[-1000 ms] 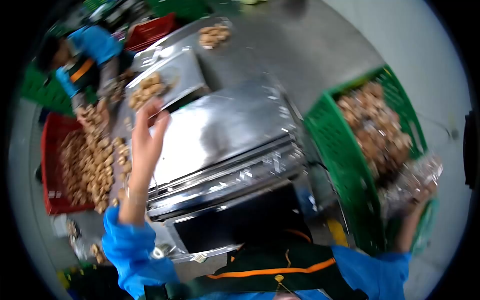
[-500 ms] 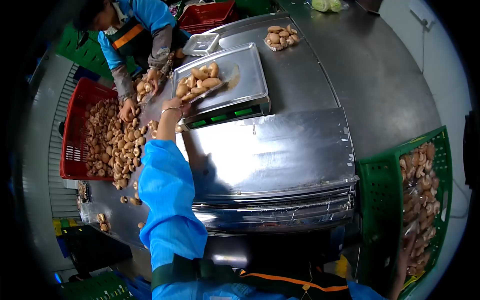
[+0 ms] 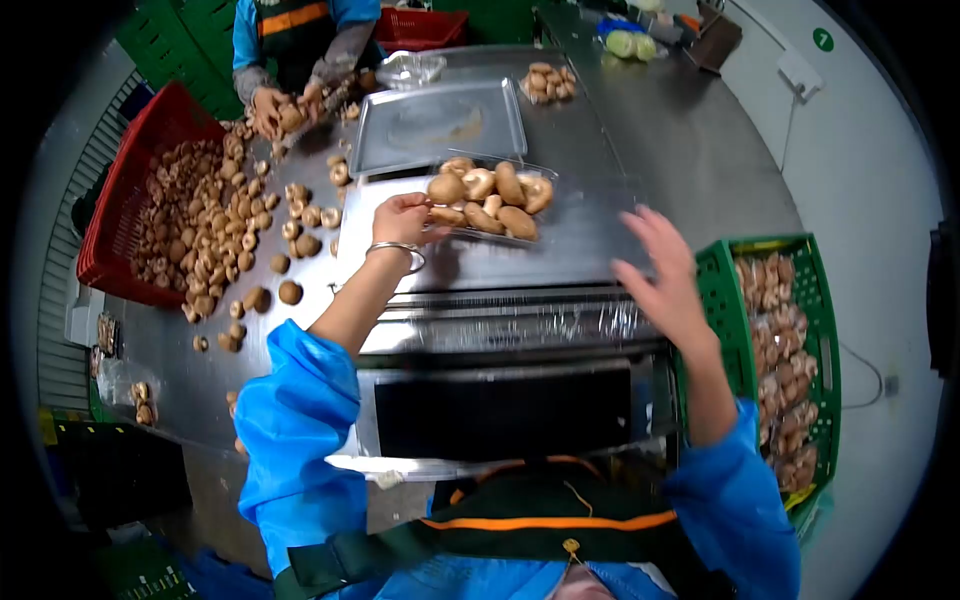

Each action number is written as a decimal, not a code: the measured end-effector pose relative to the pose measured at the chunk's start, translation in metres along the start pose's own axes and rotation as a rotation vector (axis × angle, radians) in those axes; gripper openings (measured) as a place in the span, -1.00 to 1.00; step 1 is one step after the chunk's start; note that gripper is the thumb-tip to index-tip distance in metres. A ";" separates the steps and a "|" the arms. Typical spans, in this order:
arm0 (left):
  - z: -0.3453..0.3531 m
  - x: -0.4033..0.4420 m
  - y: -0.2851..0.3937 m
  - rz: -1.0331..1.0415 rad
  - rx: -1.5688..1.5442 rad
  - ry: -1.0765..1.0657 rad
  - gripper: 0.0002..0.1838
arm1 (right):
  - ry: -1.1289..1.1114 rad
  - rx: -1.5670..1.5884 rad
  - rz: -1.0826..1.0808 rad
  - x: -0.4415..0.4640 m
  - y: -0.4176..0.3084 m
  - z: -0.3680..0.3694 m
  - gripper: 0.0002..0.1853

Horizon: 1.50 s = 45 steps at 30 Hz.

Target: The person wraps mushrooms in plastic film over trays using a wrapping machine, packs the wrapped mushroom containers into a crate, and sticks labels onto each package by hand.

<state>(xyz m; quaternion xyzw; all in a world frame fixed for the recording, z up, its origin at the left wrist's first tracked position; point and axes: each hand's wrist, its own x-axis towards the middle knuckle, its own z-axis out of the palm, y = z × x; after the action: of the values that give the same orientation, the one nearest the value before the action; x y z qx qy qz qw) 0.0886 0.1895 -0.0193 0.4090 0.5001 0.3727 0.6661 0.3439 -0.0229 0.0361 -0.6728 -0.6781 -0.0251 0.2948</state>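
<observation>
My left hand grips the near left corner of a clear plastic tray loaded with brown mushrooms. The tray is over the flat metal plate of a steel machine. To its right, my right hand is open with fingers spread, touching nothing and somewhat blurred. Just behind the tray lies the bare metal pan of a weighing scale, with a wet patch on it.
A red crate spills loose mushrooms at left. Across the table, a co-worker's hands handle mushrooms. A mushroom pack sits at the back. At right stands a green crate with wrapped mushroom packs.
My left hand has brought the mushroom tray from the scale pan toward me, over the machine plate. My right hand has risen from the green crate's side to the plate's right. The view has shifted.
</observation>
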 end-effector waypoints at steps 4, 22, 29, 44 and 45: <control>0.009 -0.071 -0.032 -0.022 0.010 -0.044 -0.67 | -0.059 -0.017 0.042 -0.010 -0.014 0.033 -0.49; -0.094 -0.188 -0.039 -0.434 -0.938 -0.815 -0.68 | -0.596 2.656 0.950 -0.109 -0.014 -0.039 -0.72; 0.007 -0.003 0.061 0.682 -0.394 -0.436 -0.67 | 0.308 1.950 0.342 0.130 0.008 0.010 -0.80; -0.008 -0.047 0.034 -0.068 0.369 -0.827 -0.26 | -0.780 1.179 0.795 0.065 0.021 0.043 -0.45; -0.010 -0.064 0.032 -0.097 0.364 -0.851 -0.24 | -0.805 1.244 0.786 0.053 0.012 0.028 -0.48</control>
<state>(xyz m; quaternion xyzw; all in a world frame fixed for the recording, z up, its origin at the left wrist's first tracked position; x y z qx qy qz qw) 0.0618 0.1460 0.0316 0.6120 0.2581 0.0462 0.7461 0.3491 0.0377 0.0310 -0.5325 -0.3378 0.7001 0.3348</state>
